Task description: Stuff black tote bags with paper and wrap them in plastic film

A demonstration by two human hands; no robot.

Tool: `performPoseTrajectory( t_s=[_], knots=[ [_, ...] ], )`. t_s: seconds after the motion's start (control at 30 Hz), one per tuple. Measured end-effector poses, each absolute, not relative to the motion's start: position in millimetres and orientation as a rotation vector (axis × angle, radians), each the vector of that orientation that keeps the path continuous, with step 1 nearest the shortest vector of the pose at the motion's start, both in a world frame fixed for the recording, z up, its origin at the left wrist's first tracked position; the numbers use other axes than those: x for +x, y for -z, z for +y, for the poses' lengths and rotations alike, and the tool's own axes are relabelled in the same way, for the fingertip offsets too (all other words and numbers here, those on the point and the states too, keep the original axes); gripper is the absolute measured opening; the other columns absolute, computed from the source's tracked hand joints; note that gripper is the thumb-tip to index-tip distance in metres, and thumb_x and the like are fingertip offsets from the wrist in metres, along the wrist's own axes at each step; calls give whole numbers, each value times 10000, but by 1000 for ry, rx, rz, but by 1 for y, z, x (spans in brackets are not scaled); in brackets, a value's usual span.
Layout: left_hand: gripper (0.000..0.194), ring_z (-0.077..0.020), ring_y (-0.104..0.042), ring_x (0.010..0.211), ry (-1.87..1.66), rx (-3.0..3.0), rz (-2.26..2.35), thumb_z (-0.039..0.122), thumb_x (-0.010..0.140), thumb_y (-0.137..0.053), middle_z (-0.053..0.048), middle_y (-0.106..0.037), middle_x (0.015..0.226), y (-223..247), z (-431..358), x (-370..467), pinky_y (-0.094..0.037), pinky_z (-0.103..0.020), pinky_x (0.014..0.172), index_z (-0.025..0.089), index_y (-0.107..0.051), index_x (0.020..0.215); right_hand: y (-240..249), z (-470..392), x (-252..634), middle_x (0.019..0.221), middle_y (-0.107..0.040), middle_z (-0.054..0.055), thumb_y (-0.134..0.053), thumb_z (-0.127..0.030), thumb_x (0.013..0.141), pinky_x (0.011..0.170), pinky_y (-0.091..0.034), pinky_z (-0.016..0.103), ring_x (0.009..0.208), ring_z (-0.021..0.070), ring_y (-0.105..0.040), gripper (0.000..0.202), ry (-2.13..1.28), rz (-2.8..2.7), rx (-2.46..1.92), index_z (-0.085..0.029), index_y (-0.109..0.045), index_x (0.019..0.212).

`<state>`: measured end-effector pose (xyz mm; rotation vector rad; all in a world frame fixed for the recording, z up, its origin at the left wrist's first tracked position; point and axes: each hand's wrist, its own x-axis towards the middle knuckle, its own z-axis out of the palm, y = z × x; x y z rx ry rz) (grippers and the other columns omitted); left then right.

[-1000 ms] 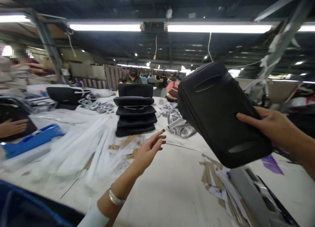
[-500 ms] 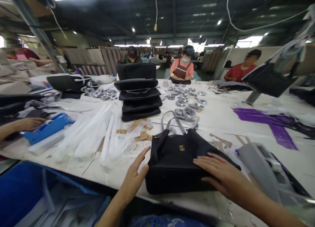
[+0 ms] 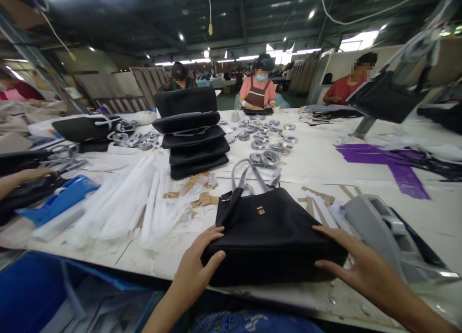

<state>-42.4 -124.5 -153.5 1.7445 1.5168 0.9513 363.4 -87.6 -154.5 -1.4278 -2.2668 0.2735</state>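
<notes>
A black handbag (image 3: 267,236) with a small gold emblem lies on the white table at its front edge, its base toward me. Its handles (image 3: 249,172), partly in grey wrapping, stretch away from me. My left hand (image 3: 198,261) grips the bag's near left corner, thumb low on the base and fingers on top. At the near right corner my right hand (image 3: 361,261) holds the bag the same way, thumb below and fingers above. The bag's underside is hidden.
Black bags (image 3: 197,150) are stacked beyond. White wrapping sheets (image 3: 119,203), brown tags (image 3: 204,198) and a blue tape dispenser (image 3: 63,198) lie left. A grey tape dispenser (image 3: 375,227) stands right. A blue bin (image 3: 39,294) is below. A co-worker's hand (image 3: 27,176) is at far left.
My right hand has moved from the bag's front panel to its right corner. My left hand, previously beside the bag, now grips its left corner. The bag's base has turned and widened toward me.
</notes>
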Motion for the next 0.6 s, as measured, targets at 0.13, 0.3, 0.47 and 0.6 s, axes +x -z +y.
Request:
performPoseTrajectory(
  t_s=[0.13, 0.3, 0.47, 0.6],
  knots=[
    [447, -253, -628, 1149, -969, 1597, 1652, 525, 969, -381, -65, -697, 1201, 134, -109, -51, -516, -379, 968, 231, -713, 1027, 132, -91, 368, 1318, -638, 51, -621, -507, 875, 884, -596, 453, 1117, 322, -654, 474, -260, -2411, -1327, -342, -598, 1318],
    [509, -325, -679, 929, -379, 1961, 1890, 638, 863, -502, -123, -740, 973, 116, -52, -27, -519, -437, 834, 198, -738, 967, 98, -60, 327, 1492, -467, 21, -518, -486, 939, 1053, -448, 587, 1322, 350, -482, 405, -200, -2509, -1186, -347, -626, 1303],
    [352, -393, -673, 914, -227, 1897, 1846, 476, 795, -617, -185, -726, 879, 130, -22, -21, -488, -483, 845, 142, -727, 789, 104, -46, 291, 1458, -501, 41, -466, -516, 968, 1140, -262, 652, 1375, 326, -412, 482, -496, -2759, -1080, -315, -537, 1400],
    [498, -310, -698, 881, -451, 1632, 1809, 531, 919, -416, -138, -742, 910, 158, -38, -39, -529, -416, 807, 135, -718, 906, 113, -50, 297, 1502, -438, 43, -489, -560, 941, 1133, -256, 660, 1404, 345, -355, 535, -657, -2688, -1179, -334, -501, 1425]
  ],
)
